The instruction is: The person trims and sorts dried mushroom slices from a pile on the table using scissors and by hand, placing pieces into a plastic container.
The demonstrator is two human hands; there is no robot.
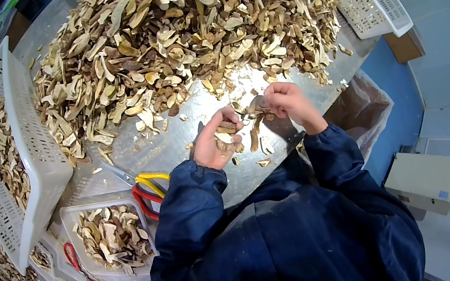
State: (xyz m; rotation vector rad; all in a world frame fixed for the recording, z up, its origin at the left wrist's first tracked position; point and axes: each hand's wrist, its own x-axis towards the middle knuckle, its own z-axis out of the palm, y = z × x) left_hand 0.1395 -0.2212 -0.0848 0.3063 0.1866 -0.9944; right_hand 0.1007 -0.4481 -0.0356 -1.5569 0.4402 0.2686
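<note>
My left hand [218, 141] is palm up, its fingers curled round a few dried mushroom slices [225, 138]. To its right, my right hand [292, 106] is closed in a pinch, with a brownish dried mushroom slice [257, 105] at its fingertips. Both hands are just above the metal table [190, 128], near its front edge. A long brown slice [255, 134] and several small pieces lie between and below them. Beyond the hands rises a large heap of dried mushroom slices [184, 40].
Scissors with red and yellow handles [149, 186] lie left of my left forearm. A clear tub of slices [112, 233] and red-handled scissors [85, 271] sit farther left. White baskets [38, 142] flank the heap. A lined bin [362, 108] stands right of the table.
</note>
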